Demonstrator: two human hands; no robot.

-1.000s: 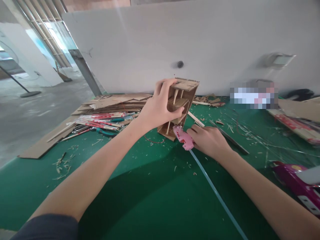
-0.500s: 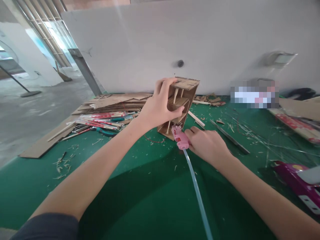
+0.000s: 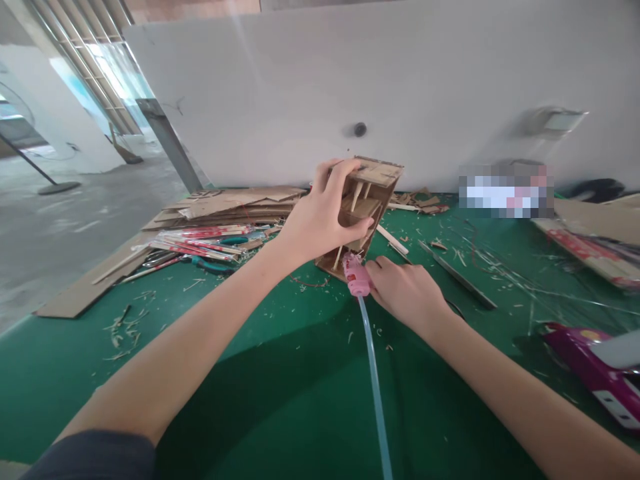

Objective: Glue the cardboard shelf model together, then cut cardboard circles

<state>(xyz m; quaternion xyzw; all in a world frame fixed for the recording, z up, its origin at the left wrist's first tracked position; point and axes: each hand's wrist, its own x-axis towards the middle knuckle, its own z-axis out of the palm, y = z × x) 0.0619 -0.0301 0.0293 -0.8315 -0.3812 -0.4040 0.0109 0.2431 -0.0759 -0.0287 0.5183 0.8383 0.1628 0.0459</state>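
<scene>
Brown board and pale wood made up the small open-fronted box (image 3: 379,175), which stood tilted on the green tabletop (image 3: 280,400), in front of the wall (image 3: 280,100). The left hand (image 3: 317,220) gripped it from the side, fingers over the top and thumb at the front. The right hand (image 3: 407,287) was closed around what looked like a pink glue gun (image 3: 357,275), its nose at the box's lower opening; a long translucent stick (image 3: 373,367) trailed from its back end.

The box already had its outer panels, inner shelving and at least 3 thin posts in place, so it seemed well along. Work at the lower part appeared to be under way; whether glue was flowing, or how many joints remained, I couldn't tell.

Compared with 0.5 s earlier, the box and left hand sat slightly further right. The gun pointed more nearly straight ahead, and its stick had swung left to hang steeper. Both grips were unchanged, and the wood shavings (image 3: 125,330) lay where they had been.
</scene>
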